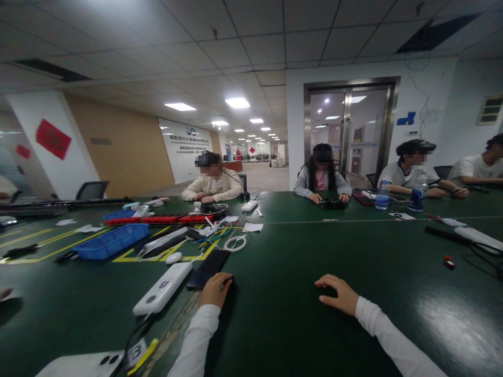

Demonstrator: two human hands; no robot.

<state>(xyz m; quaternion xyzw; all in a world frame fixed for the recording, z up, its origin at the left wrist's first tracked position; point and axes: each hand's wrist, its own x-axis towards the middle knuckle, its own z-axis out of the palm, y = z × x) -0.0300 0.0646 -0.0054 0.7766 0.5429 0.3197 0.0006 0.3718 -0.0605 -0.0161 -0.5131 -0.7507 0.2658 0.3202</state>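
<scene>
Though flat, black slab [207,268] near fingers [224,276]

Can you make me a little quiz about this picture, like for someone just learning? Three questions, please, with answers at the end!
1. True or false: the blue bin lies farther from the camera wearer than the white device beside the left hand.

2. Which of these is closest to that hand?
A) the red strip
B) the flat black slab
C) the blue bin

3. What can you see in the wearer's right hand?

Key:
1. True.
2. B.
3. Nothing; its thumb and fingers are apart.
</scene>
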